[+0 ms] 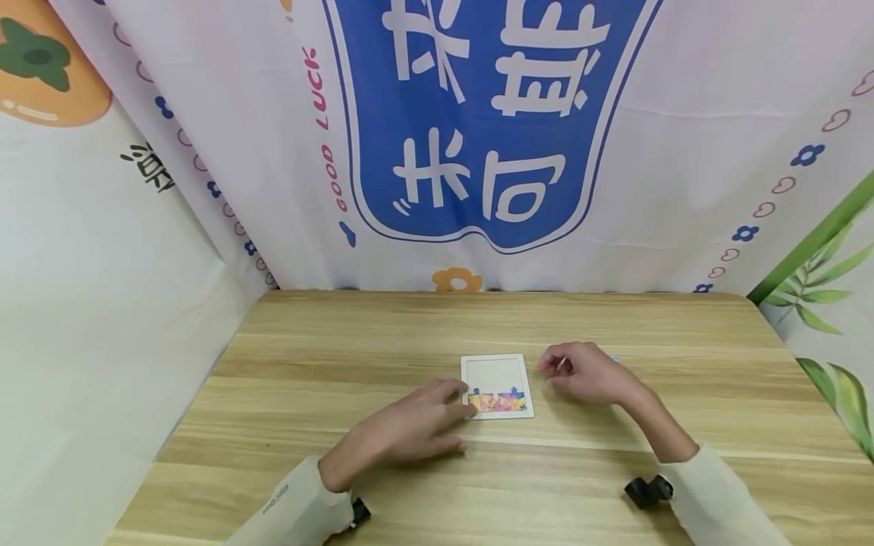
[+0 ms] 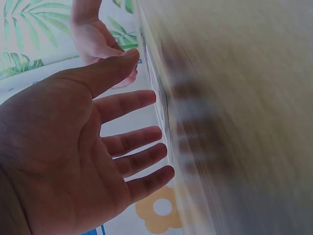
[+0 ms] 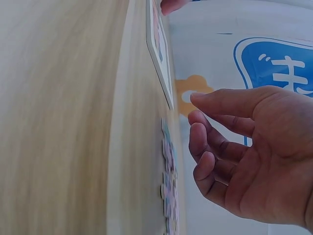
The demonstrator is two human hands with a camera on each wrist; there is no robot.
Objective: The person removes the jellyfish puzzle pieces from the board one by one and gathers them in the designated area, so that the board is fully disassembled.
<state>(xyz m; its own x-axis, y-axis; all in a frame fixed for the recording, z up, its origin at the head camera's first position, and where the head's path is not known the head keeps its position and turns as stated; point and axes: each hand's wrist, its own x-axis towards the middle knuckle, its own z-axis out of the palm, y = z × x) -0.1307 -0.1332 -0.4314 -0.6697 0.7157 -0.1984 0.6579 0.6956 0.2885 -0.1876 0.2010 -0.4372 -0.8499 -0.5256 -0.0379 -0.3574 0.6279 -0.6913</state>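
A white square puzzle tray (image 1: 495,374) lies on the table, its bottom row filled with colourful jigsaw pieces (image 1: 508,402). My left hand (image 1: 423,425) is spread at the tray's left side, fingers fairly straight, with fingertips over or at its left edge. To the right of the tray hovers my right hand (image 1: 583,373), fingers loosely bent and the thumb near the index finger. In the right wrist view no piece shows between the fingers of that hand (image 3: 259,152). Loose jigsaw pieces (image 3: 168,181) lie on the table beside it, mostly hidden by the right hand in the head view.
The wood-grain table (image 1: 328,341) meets a printed cloth backdrop (image 1: 287,152) at its far edge. Black straps (image 1: 649,491) sit at the wrists by the pale sleeves (image 1: 717,493). A bit of blue piece (image 1: 614,358) peeks out behind the right wrist.
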